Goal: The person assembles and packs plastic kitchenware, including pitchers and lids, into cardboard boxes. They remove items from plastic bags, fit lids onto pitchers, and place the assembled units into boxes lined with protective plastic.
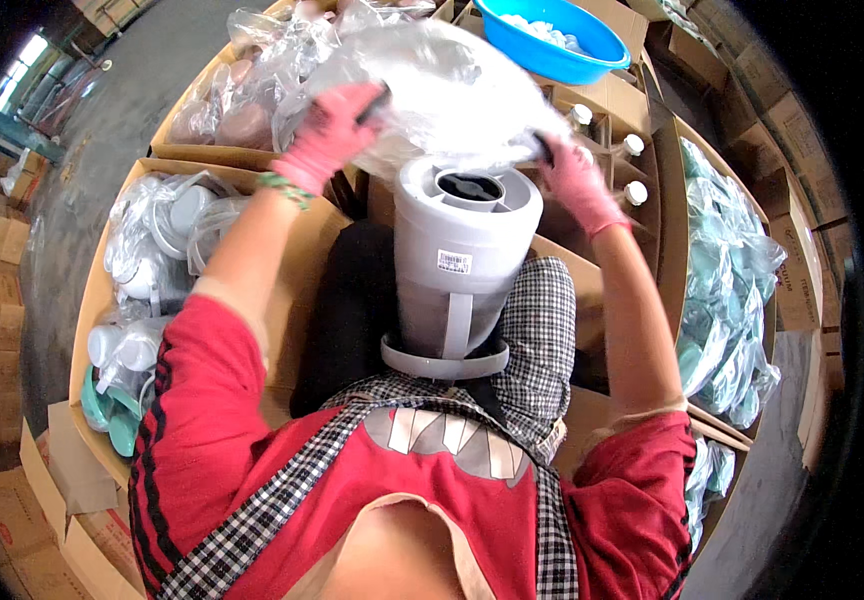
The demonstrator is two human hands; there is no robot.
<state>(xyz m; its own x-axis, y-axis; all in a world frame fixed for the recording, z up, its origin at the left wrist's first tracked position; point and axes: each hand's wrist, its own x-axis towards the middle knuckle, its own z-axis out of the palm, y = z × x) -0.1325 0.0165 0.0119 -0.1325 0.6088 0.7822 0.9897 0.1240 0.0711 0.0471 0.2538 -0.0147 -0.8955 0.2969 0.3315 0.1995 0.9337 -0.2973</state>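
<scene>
A tall grey plastic jug (457, 265) with a handle band stands upright on my lap, its open top facing up. Both my hands wear pink gloves. My left hand (332, 132) grips the left edge of a clear plastic bag (442, 85) held just above the jug's mouth. On the other side, my right hand (577, 180) grips the bag's right edge. The bag hangs spread between the two hands.
A cardboard box (127, 300) of bagged white and green parts stands to my left. Another box (242, 90) of bagged items is ahead left. A blue basin (552, 35) sits ahead. White-capped bottles (632, 165) and bagged teal pieces (727, 270) lie to my right.
</scene>
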